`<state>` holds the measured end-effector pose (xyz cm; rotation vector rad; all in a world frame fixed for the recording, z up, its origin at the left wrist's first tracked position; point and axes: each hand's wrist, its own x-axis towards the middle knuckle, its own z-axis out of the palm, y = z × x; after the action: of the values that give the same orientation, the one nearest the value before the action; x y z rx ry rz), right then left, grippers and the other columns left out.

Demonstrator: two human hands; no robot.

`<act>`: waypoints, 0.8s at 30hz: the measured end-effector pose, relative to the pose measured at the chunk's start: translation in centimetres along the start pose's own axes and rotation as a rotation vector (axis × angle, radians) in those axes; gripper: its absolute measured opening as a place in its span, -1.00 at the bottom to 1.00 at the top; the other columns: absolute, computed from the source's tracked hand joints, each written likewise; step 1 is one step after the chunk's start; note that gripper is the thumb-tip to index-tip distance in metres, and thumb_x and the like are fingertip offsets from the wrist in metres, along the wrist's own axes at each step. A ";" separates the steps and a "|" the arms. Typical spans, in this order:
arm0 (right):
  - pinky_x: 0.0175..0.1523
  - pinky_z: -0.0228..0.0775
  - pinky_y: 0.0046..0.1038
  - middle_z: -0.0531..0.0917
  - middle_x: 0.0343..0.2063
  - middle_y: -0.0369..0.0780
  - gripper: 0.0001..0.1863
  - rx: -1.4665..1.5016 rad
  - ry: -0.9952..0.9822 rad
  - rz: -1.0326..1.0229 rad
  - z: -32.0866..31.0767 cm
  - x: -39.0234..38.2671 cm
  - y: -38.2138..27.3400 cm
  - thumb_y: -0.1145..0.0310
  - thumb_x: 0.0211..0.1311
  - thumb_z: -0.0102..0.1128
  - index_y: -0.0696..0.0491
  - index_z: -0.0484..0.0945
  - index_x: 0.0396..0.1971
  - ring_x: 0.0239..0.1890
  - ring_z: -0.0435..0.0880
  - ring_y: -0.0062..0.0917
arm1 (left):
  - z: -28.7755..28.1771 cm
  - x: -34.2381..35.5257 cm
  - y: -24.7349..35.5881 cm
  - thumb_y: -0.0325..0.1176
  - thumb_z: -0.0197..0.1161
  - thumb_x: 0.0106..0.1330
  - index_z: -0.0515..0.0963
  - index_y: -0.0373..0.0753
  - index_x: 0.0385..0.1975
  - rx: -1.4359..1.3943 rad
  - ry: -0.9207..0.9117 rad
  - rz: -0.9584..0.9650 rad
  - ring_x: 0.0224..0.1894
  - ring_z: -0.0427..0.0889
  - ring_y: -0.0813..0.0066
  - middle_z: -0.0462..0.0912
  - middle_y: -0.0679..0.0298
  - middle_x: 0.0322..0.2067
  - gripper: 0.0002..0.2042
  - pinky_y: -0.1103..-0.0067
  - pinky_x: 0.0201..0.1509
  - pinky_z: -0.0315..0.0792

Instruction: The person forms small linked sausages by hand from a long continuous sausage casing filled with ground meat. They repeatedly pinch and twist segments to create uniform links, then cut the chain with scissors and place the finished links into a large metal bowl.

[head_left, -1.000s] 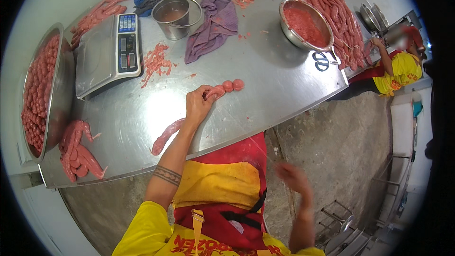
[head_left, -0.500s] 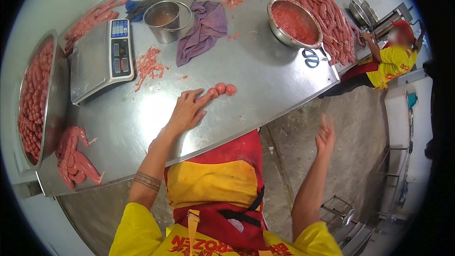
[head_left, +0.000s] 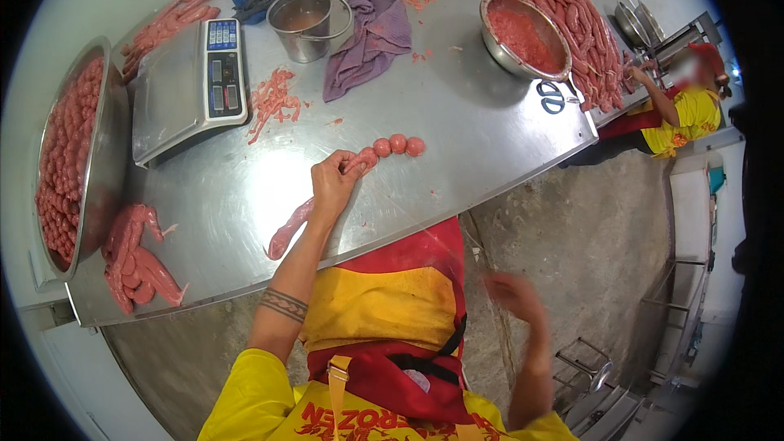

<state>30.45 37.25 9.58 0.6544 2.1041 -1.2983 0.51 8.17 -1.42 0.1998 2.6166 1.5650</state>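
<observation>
My left hand is closed on a raw sausage at the middle of the steel table. Beyond my fingers the sausage is divided into several round links, lying in a row toward the right. Its undivided tail trails from under my left wrist toward the near edge. My right hand is off the table, above the floor to the right of my apron, smeared by motion. A faint thin line, perhaps string, seems to run between the links and that hand; whether its fingers hold it is unclear.
The steel table bears a scale, bucket, purple cloth, meat scraps, bowl of minced meat, scissors and sausage piles. A large basin stands left. A co-worker is at far right.
My left hand has gone from resting with fingers spread beside the links to gripping the sausage. More links and its tail now show. My right hand has moved down and toward my body.
</observation>
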 end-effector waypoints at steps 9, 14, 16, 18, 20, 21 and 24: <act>0.00 0.54 -0.33 0.75 -0.13 -0.17 -0.80 1.602 0.145 -0.214 -5.2 -6.1 26.2 0.49 0.49 -0.02 0.06 0.64 -0.18 -0.07 0.70 -0.44 | -1.8 -0.3 0.3 -0.33 0.42 0.23 0.70 0.03 0.01 0.575 -0.396 0.636 -0.02 0.57 0.20 0.60 0.23 0.00 -0.68 0.33 0.04 0.48; -0.65 0.28 -0.65 0.64 0.13 0.00 -0.21 1.552 0.363 -0.507 -14.8 14.2 11.8 0.52 0.37 0.17 -0.02 0.10 0.56 -0.57 0.50 -0.70 | -5.0 -1.7 -0.8 -0.40 0.43 0.26 0.35 0.08 0.45 0.347 -0.241 0.645 -0.08 0.71 0.19 0.71 0.14 0.02 -0.29 0.38 0.00 0.59; -0.64 0.28 -0.53 0.73 -0.39 -0.20 -0.49 0.333 0.557 -0.116 -12.9 21.2 1.0 0.36 0.14 0.37 0.09 0.55 0.13 -0.64 0.52 -0.59 | -5.3 -2.5 -1.1 -0.44 0.45 0.25 0.19 0.01 0.54 0.014 -0.260 0.144 -0.14 0.78 0.15 0.77 0.09 -0.07 -0.16 0.40 -0.06 0.64; -0.36 0.44 -0.29 0.72 -0.40 -0.18 -0.78 -0.696 0.573 -0.352 -5.4 25.0 -9.2 0.32 0.21 0.29 0.05 0.64 -0.18 -0.40 0.67 -0.41 | -4.8 -3.1 -1.3 -0.48 0.47 0.23 0.24 -0.15 0.47 -0.015 -0.115 0.198 -0.34 0.82 0.16 0.81 0.06 -0.33 -0.22 0.41 -0.23 0.63; -0.23 0.52 -0.16 0.73 -0.39 -0.19 -0.88 -0.167 0.393 -0.688 4.3 25.2 -16.6 0.35 0.28 0.20 0.01 0.69 -0.32 -0.25 0.75 -0.30 | -4.0 -3.3 -1.5 -0.48 0.47 0.23 0.26 -0.16 0.44 -0.023 -0.068 0.135 -0.37 0.81 0.23 0.80 0.07 -0.39 -0.25 0.45 -0.22 0.62; -0.23 0.52 -0.12 0.75 -0.34 -0.17 -0.85 -1.094 0.515 -0.691 9.0 24.2 -19.1 0.34 0.26 0.23 0.06 0.70 -0.30 -0.21 0.76 -0.23 | -3.6 -3.5 -1.6 -0.48 0.48 0.22 0.41 -0.22 0.29 -0.058 -0.019 0.118 -0.41 0.78 0.27 0.79 0.06 -0.43 -0.39 0.47 -0.25 0.59; 0.33 0.27 -0.08 0.60 0.11 -0.02 -0.36 -0.822 0.100 -0.612 15.3 16.6 -18.6 0.42 0.21 0.25 0.23 0.33 0.30 0.14 0.60 -0.13 | -2.8 -3.5 -1.8 -0.50 0.50 0.21 0.60 -0.30 0.09 -0.153 -0.002 -0.050 -0.50 0.65 0.51 0.74 0.15 -0.51 -0.58 0.55 -0.31 0.54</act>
<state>9.51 17.55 4.12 -0.3053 2.7392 -0.5294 3.43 4.32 -1.65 0.1241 2.4661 1.7366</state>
